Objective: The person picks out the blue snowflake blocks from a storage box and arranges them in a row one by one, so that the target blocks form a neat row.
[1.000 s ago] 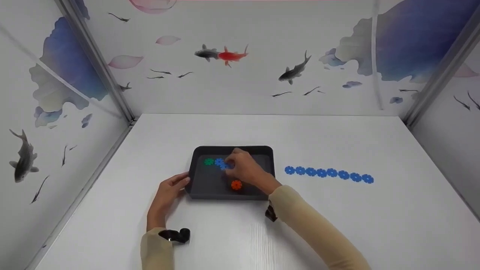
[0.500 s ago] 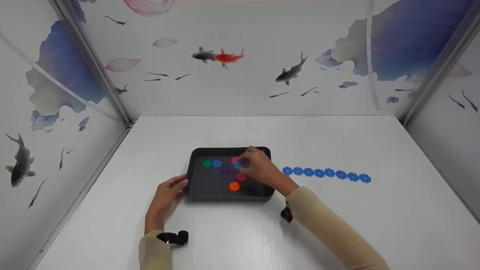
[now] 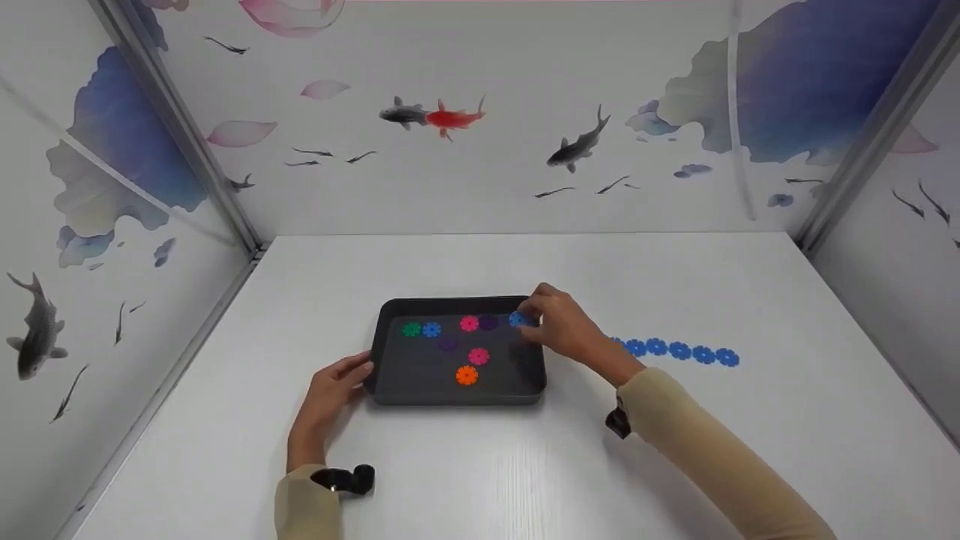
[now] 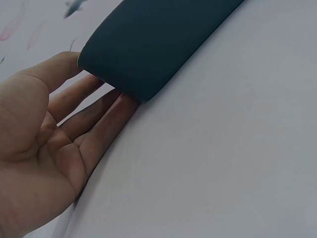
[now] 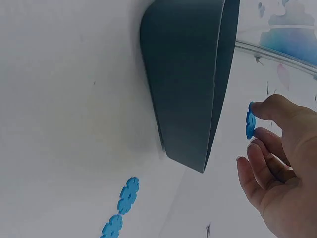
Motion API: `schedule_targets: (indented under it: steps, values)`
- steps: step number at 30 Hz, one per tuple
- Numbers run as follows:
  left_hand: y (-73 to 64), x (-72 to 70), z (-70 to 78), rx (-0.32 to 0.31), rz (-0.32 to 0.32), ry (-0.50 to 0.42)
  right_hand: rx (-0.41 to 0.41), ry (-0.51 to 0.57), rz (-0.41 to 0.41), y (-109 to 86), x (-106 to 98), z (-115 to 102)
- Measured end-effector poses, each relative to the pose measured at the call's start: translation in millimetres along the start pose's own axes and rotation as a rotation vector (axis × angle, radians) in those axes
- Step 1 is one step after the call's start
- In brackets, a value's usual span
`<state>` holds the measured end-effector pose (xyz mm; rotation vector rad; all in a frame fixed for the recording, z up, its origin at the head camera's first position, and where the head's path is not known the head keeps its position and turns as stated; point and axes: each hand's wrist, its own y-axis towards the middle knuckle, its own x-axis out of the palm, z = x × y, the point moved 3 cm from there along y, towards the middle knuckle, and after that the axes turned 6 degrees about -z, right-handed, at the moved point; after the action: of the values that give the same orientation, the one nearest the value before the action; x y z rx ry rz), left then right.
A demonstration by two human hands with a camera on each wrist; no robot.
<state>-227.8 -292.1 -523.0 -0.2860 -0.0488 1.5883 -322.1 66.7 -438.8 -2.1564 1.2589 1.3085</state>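
My right hand [image 3: 566, 322] pinches a blue flower-shaped plastic disc [image 5: 250, 121] between thumb and index finger. In the head view it is above the right rim of a dark rectangular tray [image 3: 427, 397]. My left hand [image 3: 334, 386] touches the tray's left side with fairly straight fingers; some fingertips are hidden behind the wall in the left wrist view. Inside the tray lie a green disc [image 3: 412, 329], a blue disc [image 3: 431, 329], two pink discs [image 3: 478, 356], two purple discs [image 3: 448, 343] and an orange disc [image 3: 466, 375].
A row of several blue discs [image 3: 680, 350] runs along the white table [image 3: 450, 465] to the right of the tray, its near end partly behind my right hand. Printed wall panels [image 3: 480, 172] enclose the table at the back and sides.
My right hand has lifted a blue disc from among those in the tray and carried it right, to the tray's right rim. Pink and purple discs have come into sight. My left hand stays at the tray.
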Motion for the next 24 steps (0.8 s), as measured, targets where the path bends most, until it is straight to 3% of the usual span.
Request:
schedule_targets:
  steps: [15, 24]
  values:
    - [0.4, -0.7, 0.5, 0.002, 0.023, 0.016, 0.022, -0.01, 0.081, -32.6, -24.3, 40.3]
    - [0.0, 0.8, 0.0, -0.004, 0.008, -0.027, 0.109, -0.016, 0.105, -52.2, -36.9, 68.0]
